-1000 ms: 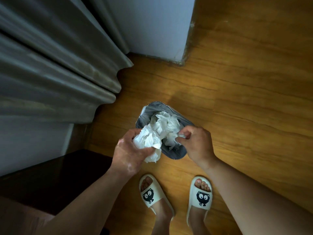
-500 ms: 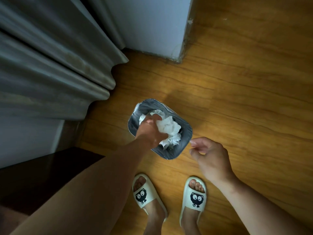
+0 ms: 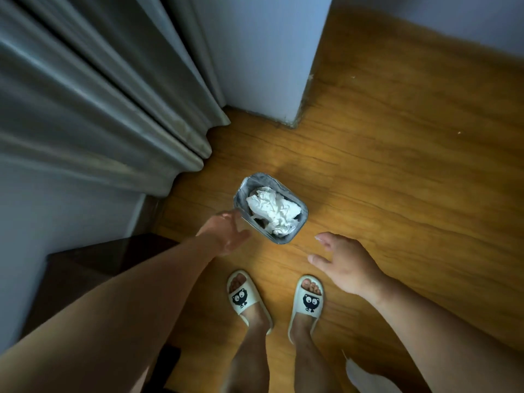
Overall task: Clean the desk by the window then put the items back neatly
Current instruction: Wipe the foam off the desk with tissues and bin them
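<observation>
Bin (image 3: 295,219) stands on the wooden floor (image 3: 397,180) near frame centre, small, grey-lined, rectangular with rounded corners. Crumpled white tissue (image 3: 272,209) fills its opening and sits inside the rim. No part of the paper overhangs the rim.

Left hand (image 3: 224,234) is at 7 o'clock of the bin, just beside its near-left corner; the picture is blurred there, so contact with the rim cannot be confirmed. Fingers are spread apart and hold nothing.

Right hand (image 3: 344,263) is at 4 o'clock of the bin, apart from it, palm down over the floor. Its fingers are loosely parted and empty.

Feet in pale slippers (image 3: 245,297) (each printed with a dark cartoon face) stand at 6 o'clock of the bin, toes pointing toward it.

Grey curtain (image 3: 99,109) hangs at 10 o'clock, its hem reaching the floor near the bin. A pale wall corner (image 3: 269,66) stands at 12 o'clock. Dark furniture top (image 3: 93,268) shows at 8 o'clock, partly hidden by the left forearm; whether it is the desk cannot be told.
</observation>
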Available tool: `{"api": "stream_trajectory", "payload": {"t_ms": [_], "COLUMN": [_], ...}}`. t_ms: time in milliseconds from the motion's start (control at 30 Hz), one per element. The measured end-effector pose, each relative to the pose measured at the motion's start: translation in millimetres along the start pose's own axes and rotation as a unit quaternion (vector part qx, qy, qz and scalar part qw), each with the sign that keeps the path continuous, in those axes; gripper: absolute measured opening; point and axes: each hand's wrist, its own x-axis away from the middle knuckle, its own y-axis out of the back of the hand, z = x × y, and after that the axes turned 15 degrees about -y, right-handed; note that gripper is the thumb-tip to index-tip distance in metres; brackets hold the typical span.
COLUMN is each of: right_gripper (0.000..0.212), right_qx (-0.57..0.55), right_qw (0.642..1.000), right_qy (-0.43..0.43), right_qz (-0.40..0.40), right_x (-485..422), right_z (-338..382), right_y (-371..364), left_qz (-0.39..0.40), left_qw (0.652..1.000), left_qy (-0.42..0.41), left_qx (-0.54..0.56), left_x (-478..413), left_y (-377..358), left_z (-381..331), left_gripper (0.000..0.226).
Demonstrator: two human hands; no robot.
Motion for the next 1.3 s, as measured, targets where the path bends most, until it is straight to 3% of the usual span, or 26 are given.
{"api": "stream_trajectory", "payload": {"t_ms": [167,333,467,800,1033,1300], "right_gripper": [0.072,0.072,0.067,0.068,0.067,0.064], "right_qx": [0.101,0.126,0.16,0.245,0.328,0.414], "right_qw": [0.995,0.991,0.985,0.954,0.901,0.833], "right_qy": [0.011,0.028,0.058,0.172,0.284,0.365], "right_qz": [0.003,-0.019,-0.033,-0.026,-0.013,0.035], "right_x": [88.8,166.7,218.0,282.9,312.0,359.7], "right_z": [30.4,61.3,80.6,106.4,121.9,124.2], "right_y": [42.5,66.5,66.1,54.7,39.9,-10.4], "left_qz": [-0.01,-0.048,-0.112,-0.232,-0.321,-0.417], "left_qw": [0.999,0.996,0.982,0.935,0.863,0.71], "left_qy": [0.008,0.007,0.028,0.156,0.255,0.377], "left_qx": [0.029,0.07,0.148,0.216,0.296,0.424], "left_x": [121.1,232.3,308.0,459.7,536.5,612.2], "left_y": [34.0,45.4,25.3,-67.2,-166.1,-281.3], "left_z": [-10.0,-15.4,-5.7,8.0,-45.3,-113.2], "left_gripper": [0.06,0.076,0.068,0.065,0.063,0.063]}}
